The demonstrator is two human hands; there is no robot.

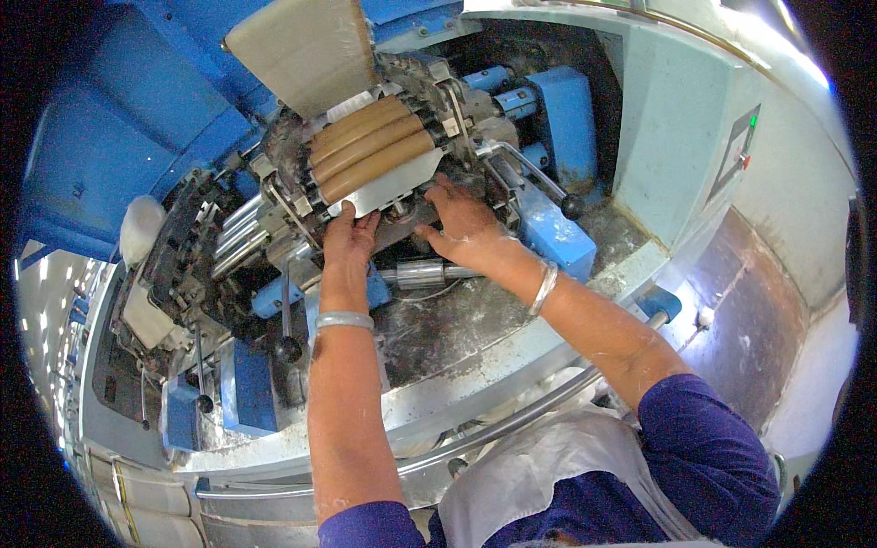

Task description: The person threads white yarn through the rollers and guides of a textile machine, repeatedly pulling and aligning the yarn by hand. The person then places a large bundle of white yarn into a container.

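Both hands reach into an open machine below a row of brown rollers (375,146). A shiny metal plate (393,184) slants along the front of these rollers. My left hand (350,237) is at the plate's lower left edge, one finger pointing up against it and the others slightly bent. My right hand (466,221) is near the plate's right end, beside a small round metal part (398,212). Its thumb and fingers are spread, with nothing visible between them. Whether the right fingertips touch the machine is hard to tell.
A beige flap (306,57) stands raised behind the rollers. Black-knobbed levers (289,347) stick out on the left, and another knob (573,206) on the right. Blue housings (559,239) flank the work area. A curved metal rail (512,427) runs before my body.
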